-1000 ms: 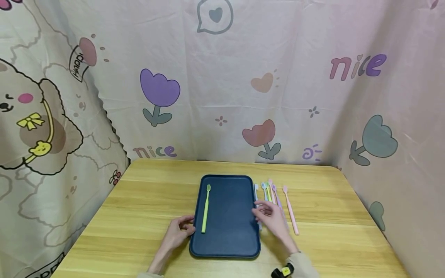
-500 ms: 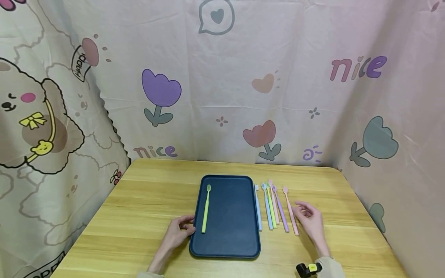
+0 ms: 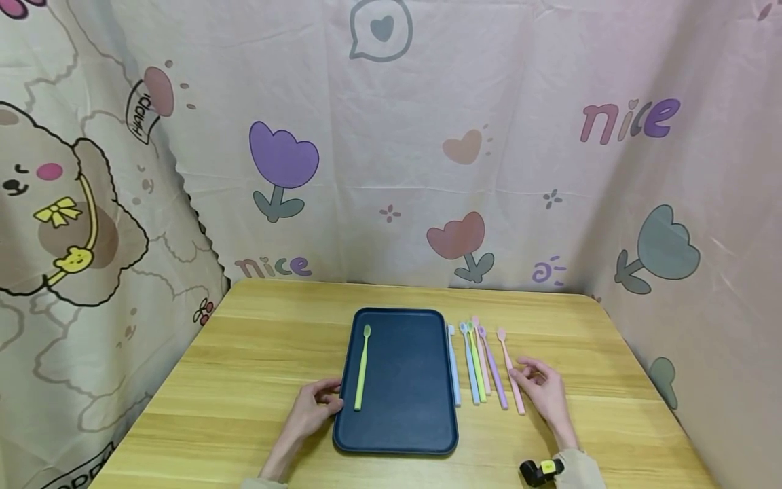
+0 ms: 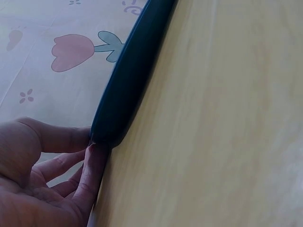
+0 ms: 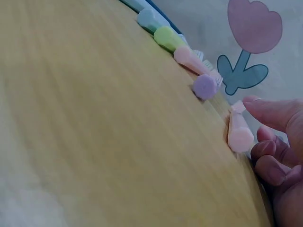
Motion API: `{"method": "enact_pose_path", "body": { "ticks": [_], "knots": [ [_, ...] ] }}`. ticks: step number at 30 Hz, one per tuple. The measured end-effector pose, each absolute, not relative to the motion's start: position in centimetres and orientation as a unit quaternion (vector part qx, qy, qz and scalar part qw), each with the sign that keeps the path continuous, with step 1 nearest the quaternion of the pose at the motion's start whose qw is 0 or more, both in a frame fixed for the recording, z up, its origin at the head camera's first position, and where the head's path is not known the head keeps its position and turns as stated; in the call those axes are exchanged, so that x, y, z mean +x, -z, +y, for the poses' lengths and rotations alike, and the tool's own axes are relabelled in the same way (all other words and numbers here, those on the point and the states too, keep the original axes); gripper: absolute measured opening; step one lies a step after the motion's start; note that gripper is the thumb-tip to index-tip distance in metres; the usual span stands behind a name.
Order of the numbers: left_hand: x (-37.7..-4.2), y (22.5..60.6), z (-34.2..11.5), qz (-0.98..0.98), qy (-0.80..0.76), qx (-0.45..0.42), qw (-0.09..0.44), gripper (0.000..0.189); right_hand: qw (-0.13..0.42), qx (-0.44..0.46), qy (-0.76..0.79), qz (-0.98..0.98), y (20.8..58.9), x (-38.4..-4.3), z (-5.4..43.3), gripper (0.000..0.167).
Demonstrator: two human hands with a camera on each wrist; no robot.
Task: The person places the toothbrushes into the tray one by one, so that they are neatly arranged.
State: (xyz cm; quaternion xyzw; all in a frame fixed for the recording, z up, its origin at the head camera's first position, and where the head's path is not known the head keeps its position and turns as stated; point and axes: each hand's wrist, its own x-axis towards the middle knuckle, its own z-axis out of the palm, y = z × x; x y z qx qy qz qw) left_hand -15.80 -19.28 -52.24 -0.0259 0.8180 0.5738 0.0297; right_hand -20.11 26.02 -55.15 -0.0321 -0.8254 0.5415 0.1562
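A pale printed curtain (image 3: 379,102) takes up the whole back and both sides, flowers and "nice" all over it. In front of it, the wooden counter (image 3: 269,326), and there in the middle lies the dark blue tray (image 3: 403,387), its long sides running away from the person.

Left hand (image 3: 310,409) at the tray's left edge: thumb and fingers drawn close, pinching the rim! Over to the right hand (image 3: 546,394), at the outermost pink brush (image 3: 517,394): fingers bent, a narrow gap between them and the thumb, thumb tip right at the handle, and whether it touches I can't tell. A black device (image 3: 540,472) with a yellow patch sits at that wrist.

Now the brushes, heads all pointing away. One lime brush (image 3: 361,373) lies in the tray, towards its left side. Just beside the tray's right edge, a blue brush (image 3: 455,373); then, close together, a light blue brush (image 3: 470,370), a second lime brush (image 3: 478,370), a second pink brush (image 3: 482,360) and a purple brush (image 3: 495,373). Then a gap, then that outermost pink one, lying on the counter.
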Motion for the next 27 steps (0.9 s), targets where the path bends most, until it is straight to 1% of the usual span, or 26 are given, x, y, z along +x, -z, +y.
{"method": "enact_pose_path", "body": {
  "ticks": [10, 18, 22, 27],
  "knots": [
    [-15.51, 52.11, -19.42, 0.81, -0.585, -0.015, 0.028, 0.043, 0.127, -0.061, -0.52, -0.842, 55.19, -20.31, 25.85, 0.032],
    [-15.6, 52.22, -19.42, 0.81, -0.585, -0.008, 0.028, 0.044, 0.126, -0.053, -0.52, -0.843, 54.8, -20.0, 25.95, 0.035],
    [-15.64, 52.18, -19.35, 0.811, -0.583, -0.016, 0.03, 0.044, 0.12, -0.064, -0.514, -0.847, 54.74, -20.02, 26.04, 0.035],
    [-15.71, 52.06, -19.24, 0.813, -0.581, -0.022, 0.032, 0.043, 0.125, -0.081, -0.503, -0.851, 54.71, -20.11, 26.03, 0.034]
  ]
}}
